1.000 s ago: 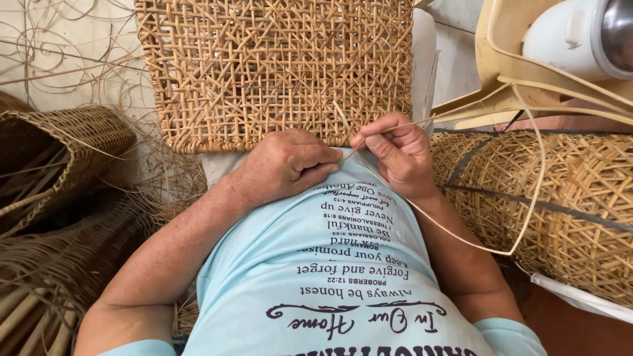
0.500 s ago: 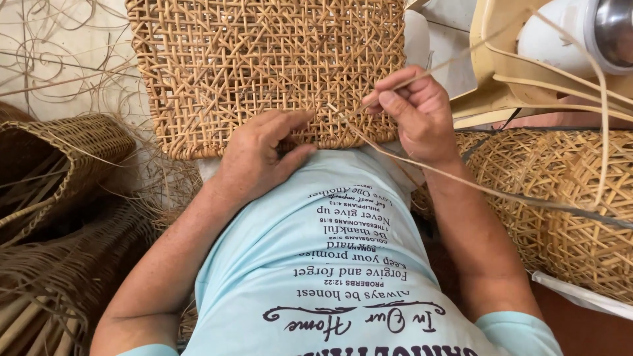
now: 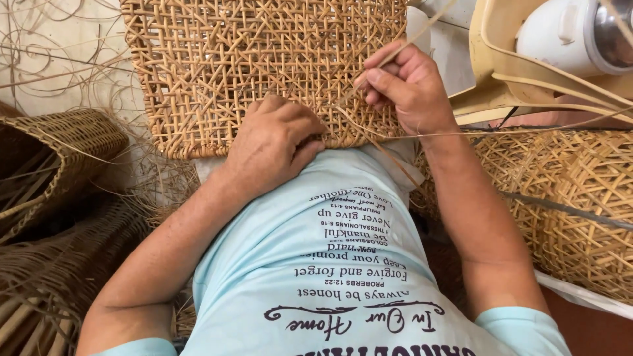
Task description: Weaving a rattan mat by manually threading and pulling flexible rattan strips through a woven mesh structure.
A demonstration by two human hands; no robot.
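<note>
Up close, left hand (image 3: pixel 273 148) flat on woven cane panel (image 3: pixel 264 59), grip spread; right hand (image 3: pixel 405 86) pinching cane strand (image 3: pixel 382 142)

Woven panel (image 3: pixel 264 66) top cut off; left hand (image 3: pixel 273 142) hides edge.

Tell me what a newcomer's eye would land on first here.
First, the big open-weave rattan panel filling the top centre, resting against the person's pale blue shirt. The left hand presses flat on its lower edge, while the right hand pinches a thin cane strand that trails off to the right. Woven baskets flank the scene, one at the left, one at the right.
</note>
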